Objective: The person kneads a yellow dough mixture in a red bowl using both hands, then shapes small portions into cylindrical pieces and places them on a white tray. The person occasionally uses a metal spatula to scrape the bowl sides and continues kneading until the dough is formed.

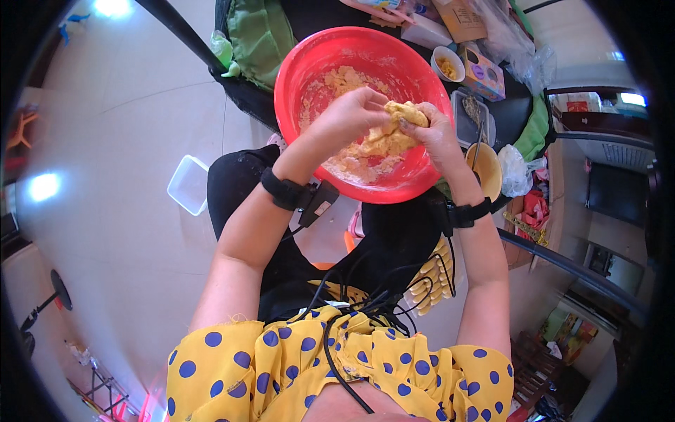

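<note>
A lump of yellow dough (393,138) is between my hands, raised over the near right part of a red plastic basin (364,196). My right hand (436,132) grips the lump from the right, its thumb pressed into the top and smeared with dough. From the left, my left hand (363,112) has its curled fingers at the dough's edge; the fingertips are partly hidden. Crumbly dough and flour (345,79) cling to the basin's floor and walls. The basin sits in front of my knees, partly on a black surface.
Right of the basin are a small white bowl (448,64) with yellow food, a tissue box (482,74), a clear plastic container (466,126) and a yellowish bowl (483,171) with a utensil. A clear tub (189,184) lies on the floor at left. Black cables (387,295) hang across my lap.
</note>
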Demonstrator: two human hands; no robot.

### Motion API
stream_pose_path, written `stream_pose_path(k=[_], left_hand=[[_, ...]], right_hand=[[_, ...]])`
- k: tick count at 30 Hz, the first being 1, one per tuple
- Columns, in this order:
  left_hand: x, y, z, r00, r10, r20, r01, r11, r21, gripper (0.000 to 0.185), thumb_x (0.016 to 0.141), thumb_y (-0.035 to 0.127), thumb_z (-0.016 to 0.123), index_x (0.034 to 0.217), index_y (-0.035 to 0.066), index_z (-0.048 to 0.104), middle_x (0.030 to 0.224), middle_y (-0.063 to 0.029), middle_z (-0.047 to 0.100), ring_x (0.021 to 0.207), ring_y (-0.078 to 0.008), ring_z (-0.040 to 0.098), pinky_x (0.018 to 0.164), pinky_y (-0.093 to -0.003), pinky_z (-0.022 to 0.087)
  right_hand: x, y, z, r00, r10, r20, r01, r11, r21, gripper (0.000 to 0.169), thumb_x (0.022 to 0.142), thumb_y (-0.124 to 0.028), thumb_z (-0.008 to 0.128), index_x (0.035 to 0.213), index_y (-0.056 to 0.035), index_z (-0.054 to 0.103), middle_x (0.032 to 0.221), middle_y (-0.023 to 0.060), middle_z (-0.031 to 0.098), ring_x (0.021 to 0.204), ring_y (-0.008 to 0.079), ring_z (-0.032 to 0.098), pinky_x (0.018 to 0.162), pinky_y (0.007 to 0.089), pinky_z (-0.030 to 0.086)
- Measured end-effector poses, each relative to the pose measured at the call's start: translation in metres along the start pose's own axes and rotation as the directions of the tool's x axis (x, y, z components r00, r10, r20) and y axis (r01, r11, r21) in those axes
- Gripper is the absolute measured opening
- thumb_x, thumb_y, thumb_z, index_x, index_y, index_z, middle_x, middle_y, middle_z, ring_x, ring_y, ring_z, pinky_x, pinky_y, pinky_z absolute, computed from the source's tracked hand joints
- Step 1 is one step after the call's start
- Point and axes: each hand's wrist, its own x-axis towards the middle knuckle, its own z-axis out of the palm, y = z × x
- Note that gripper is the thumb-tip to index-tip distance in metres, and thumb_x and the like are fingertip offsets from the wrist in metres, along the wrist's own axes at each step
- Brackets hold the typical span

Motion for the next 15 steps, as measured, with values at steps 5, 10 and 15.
stream_pose_path(k=[5, 10, 15], left_hand=[[-0.004, -0.008, 0.014, 0.946, 0.322, 0.038, -0.304, 0.836, 0.457, 0.093, 0.068, 0.022, 0.088, 0.146, 0.001, 0.042, 0.135, -0.0295, 0.045, 0.125, -0.0419, 0.052, 0.108, -0.0415, 0.044], [-0.006, -0.007, 0.022, 0.909, 0.417, -0.023, -0.343, 0.777, 0.528, 0.083, 0.065, 0.025, 0.088, 0.133, 0.002, 0.047, 0.123, -0.0268, 0.053, 0.116, -0.0423, 0.057, 0.100, -0.0436, 0.048], [-0.012, -0.003, 0.024, 0.905, 0.426, -0.023, -0.311, 0.696, 0.647, 0.067, 0.066, 0.026, 0.086, 0.119, 0.003, 0.054, 0.109, -0.0224, 0.061, 0.106, -0.0401, 0.061, 0.089, -0.0458, 0.052]], right_hand=[[-0.011, -0.029, 0.006, 0.999, 0.026, 0.023, -0.029, 0.991, 0.134, 0.028, 0.087, -0.006, 0.077, 0.111, -0.0032, 0.064, 0.103, 0.0023, 0.065, 0.095, 0.0113, 0.062, 0.087, 0.0278, 0.052], [-0.018, -0.042, 0.016, 0.999, 0.027, 0.043, -0.027, 1.000, 0.006, 0.034, 0.091, -0.011, 0.075, 0.120, -0.0013, 0.061, 0.109, 0.0053, 0.065, 0.103, 0.0140, 0.063, 0.093, 0.0286, 0.052], [-0.020, -0.048, 0.025, 0.998, -0.052, -0.020, 0.050, 0.997, -0.060, 0.047, 0.092, -0.018, 0.076, 0.130, 0.0016, 0.058, 0.111, 0.0104, 0.067, 0.100, 0.0166, 0.065, 0.085, 0.0302, 0.055]])
